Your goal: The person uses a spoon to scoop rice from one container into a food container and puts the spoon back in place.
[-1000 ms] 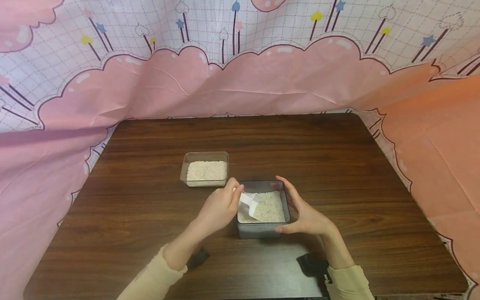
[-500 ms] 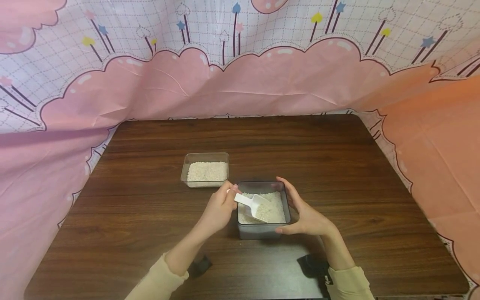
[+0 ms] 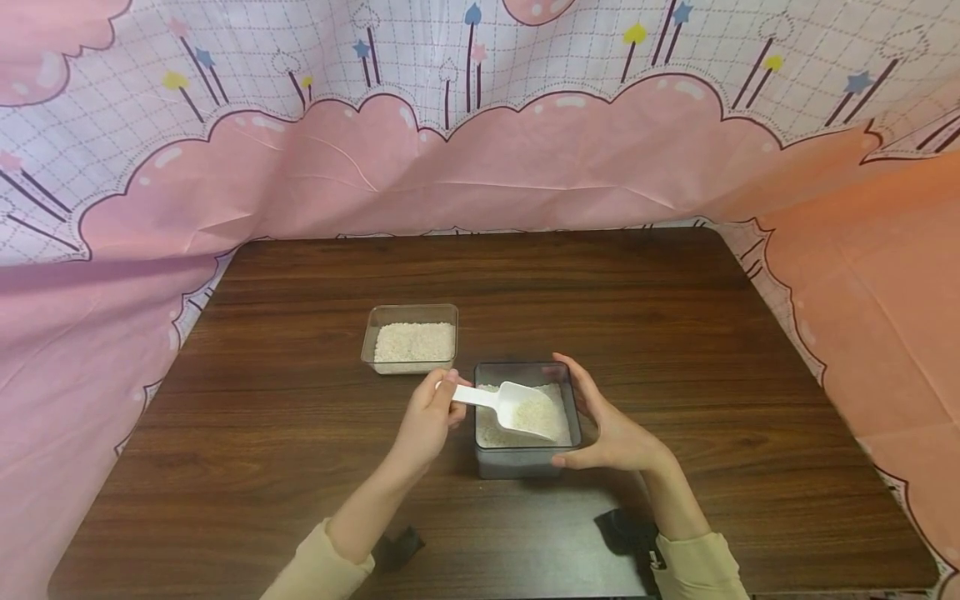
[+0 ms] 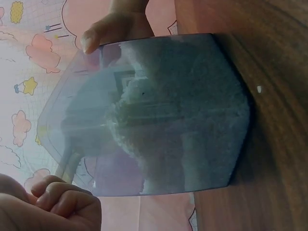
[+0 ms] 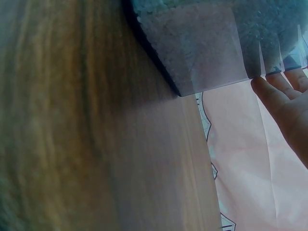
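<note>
My left hand (image 3: 426,423) grips the handle of a white scoop (image 3: 506,403), its bowl holding rice over the grey see-through bin (image 3: 517,464). More rice lies in the bin, showing through its wall (image 4: 192,115) in the left wrist view. At the bin's right side is my right hand (image 3: 613,433), thumb at the near wall and fingers along the far right corner. In the right wrist view, the fingertips of that hand (image 5: 291,106) press against the clear wall. The left hand's fingers (image 4: 72,199) are curled tight beside the bin.
Behind and left of the bin stands a shallow clear tray (image 3: 414,313) with rice in it. Both rest on a dark wooden table (image 3: 675,308). A patterned pink curtain (image 3: 480,196) hangs behind and at the sides. A white speck (image 4: 259,89) lies near the bin.
The scoop has come up out of the rice and levelled, now carrying a load. My left hand has drawn slightly left and down. The right hand and bin stay put.
</note>
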The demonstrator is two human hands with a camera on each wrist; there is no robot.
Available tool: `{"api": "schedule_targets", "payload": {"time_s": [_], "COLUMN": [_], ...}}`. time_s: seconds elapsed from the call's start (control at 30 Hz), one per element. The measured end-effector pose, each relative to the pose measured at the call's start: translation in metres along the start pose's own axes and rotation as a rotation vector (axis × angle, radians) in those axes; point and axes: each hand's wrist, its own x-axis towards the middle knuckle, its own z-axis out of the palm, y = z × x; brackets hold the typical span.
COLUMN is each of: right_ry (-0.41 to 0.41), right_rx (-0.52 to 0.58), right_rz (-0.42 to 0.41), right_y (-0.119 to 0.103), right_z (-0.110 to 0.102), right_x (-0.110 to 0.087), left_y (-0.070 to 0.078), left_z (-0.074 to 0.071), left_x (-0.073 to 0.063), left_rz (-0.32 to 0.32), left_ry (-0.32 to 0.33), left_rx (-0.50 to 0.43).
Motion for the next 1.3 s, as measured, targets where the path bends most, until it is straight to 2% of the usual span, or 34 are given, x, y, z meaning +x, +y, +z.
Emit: {"api": "schedule_targets", "payload": {"time_s": [0.33, 0.6, 0.83, 0.97, 1.13, 1.3], "right_ry": [-0.002, 0.005, 0.012, 0.020, 0.013, 0.006], "right_rx": [0.016, 0.014, -0.004, 0.000, -0.012, -0.013], "right_rz": [-0.024, -0.010, 0.040, 0.064, 0.038, 0.024], "right_y": [0.001, 0.001, 0.001, 0.000, -0.002, -0.003], "right_z": [0.001, 0.001, 0.001, 0.001, 0.001, 0.001], "right_x": [0.001, 0.000, -0.001, -0.002, -0.001, 0.000], "left_y": [-0.008, -0.004, 0.007, 0.016, 0.026, 0.031], "left_z": [-0.009, -0.013, -0.019, -0.026, -0.040, -0.056], "left_x": [-0.003, -0.004, -0.002, 0.000, 0.003, 0.008], "left_rz": [-0.009, 0.053, 0.074, 0.108, 0.177, 0.225], "left_ry": [0.021, 0.016, 0.021, 0.024, 0.051, 0.112], "left_rx": [-0.179, -0.296, -0.324, -0.330, -0.331, -0.359]}}
